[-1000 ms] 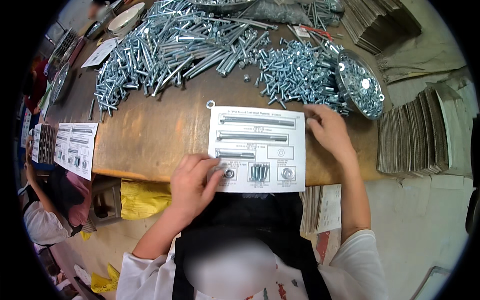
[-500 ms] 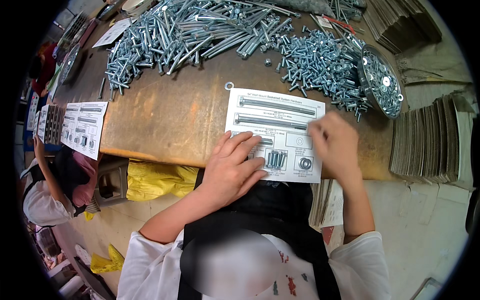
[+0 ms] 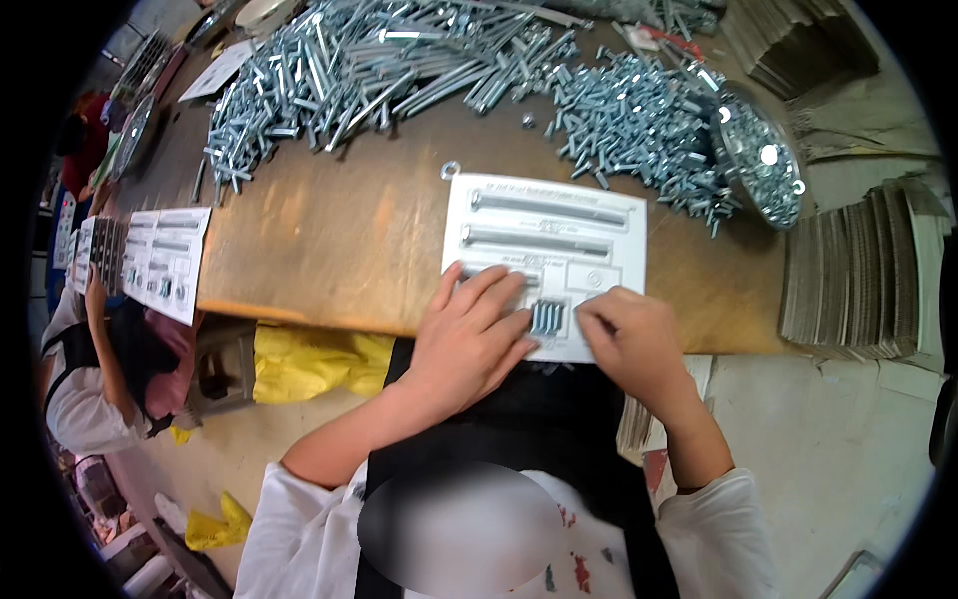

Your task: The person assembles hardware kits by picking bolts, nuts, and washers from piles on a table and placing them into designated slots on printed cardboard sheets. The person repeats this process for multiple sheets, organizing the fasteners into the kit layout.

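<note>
My left hand [image 3: 469, 334] lies over the lower left of the white sheet [image 3: 539, 256], palm down, its fingers extended and slightly apart, the thumb reaching toward the sheet's lower middle. My right hand [image 3: 634, 344] is at the sheet's lower right corner, narrow, with the fingers curled in toward the thumb (the fingertips are turned under and blurred, so I cannot tell whether anything is pinched there). The sheet lies at the front edge of the brown table [image 3: 319, 235], directly before my black apron [image 3: 479, 424]. Two long bolt shapes cross its upper half; a cluster of short ones [image 3: 547, 317] shows between my hands.

A metal ring [image 3: 451, 170] is just beside the sheet's upper left corner. Beyond it spreads a heap of long bolts [image 3: 369, 75]; to the right is a heap of shorter bolts [image 3: 619, 120], bordered by a tilted metal bowl [image 3: 763, 165] of washers. A small nut [image 3: 528, 120] sits near both heaps. At far right stands a stack of cardboard [image 3: 848, 275]; at left, a co-worker's hand [image 3: 96, 290] is near a second sheet [image 3: 167, 262].
</note>
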{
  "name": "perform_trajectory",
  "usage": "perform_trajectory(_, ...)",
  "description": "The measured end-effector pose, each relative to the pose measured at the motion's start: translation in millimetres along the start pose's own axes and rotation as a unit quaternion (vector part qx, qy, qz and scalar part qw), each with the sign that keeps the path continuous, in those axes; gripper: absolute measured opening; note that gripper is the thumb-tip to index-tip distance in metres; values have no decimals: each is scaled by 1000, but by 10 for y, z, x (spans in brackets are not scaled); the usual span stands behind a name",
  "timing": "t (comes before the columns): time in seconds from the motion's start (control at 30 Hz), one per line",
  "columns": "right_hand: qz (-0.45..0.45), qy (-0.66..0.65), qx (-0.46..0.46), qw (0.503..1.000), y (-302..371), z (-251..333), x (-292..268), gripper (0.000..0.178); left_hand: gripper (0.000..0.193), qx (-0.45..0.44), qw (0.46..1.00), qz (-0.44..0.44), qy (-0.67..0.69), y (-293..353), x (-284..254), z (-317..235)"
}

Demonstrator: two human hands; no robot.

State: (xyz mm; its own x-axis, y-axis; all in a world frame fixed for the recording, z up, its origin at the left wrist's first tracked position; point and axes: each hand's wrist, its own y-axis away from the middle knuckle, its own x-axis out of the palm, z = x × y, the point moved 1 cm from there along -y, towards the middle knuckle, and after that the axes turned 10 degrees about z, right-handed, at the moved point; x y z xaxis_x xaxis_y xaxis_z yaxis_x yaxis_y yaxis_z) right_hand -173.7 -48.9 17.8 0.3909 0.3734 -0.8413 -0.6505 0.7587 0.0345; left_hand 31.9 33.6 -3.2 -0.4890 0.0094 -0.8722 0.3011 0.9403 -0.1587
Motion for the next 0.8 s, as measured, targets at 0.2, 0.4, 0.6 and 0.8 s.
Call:
perform_trajectory(0.2,-79,-19,56,995,-528,-837,-434,16,24,-95,987,-117,64,143,-158,286)
perform_trajectory(0.4,-20,-1,71,997,-641,-920,-410,20,19,-327,860,-19,392,643,-17,541)
perform_trajectory(0.6,-59,39,108,992,-434,-809,-366,18,15,-352,762,-12,543,723,8,507)
perform_trajectory(0.8,-40,-178,177,967,-387,-891,-317,20,19,-370,705,13,604,808,-60,560)
